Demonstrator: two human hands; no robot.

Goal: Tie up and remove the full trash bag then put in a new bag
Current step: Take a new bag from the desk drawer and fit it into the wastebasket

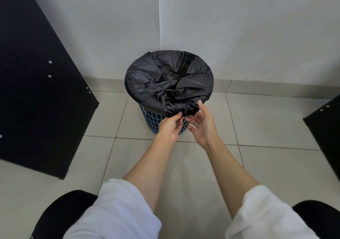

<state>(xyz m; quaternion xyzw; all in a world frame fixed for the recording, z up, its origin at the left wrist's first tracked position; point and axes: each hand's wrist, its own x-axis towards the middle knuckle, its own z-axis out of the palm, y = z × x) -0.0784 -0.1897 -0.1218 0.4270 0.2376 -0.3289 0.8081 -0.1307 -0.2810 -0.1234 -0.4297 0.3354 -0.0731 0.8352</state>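
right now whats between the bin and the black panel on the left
In the head view, only bare floor tiles lie between the blue bin and the black panel; nothing sits there.

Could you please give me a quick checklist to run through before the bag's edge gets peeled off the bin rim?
1. Black trash bag is folded over the rim all round: ok.
2. Left hand fingers touch the bag's gathered near edge: ok.
3. Right hand is open beside that edge, with no grip yet: not ok.
4. Blue lattice bin stands upright on the tiled floor: ok.
5. How full the bag is: cannot tell, as crumpled plastic hides the inside.
6. A new bag is within reach: cannot tell, none is in view.
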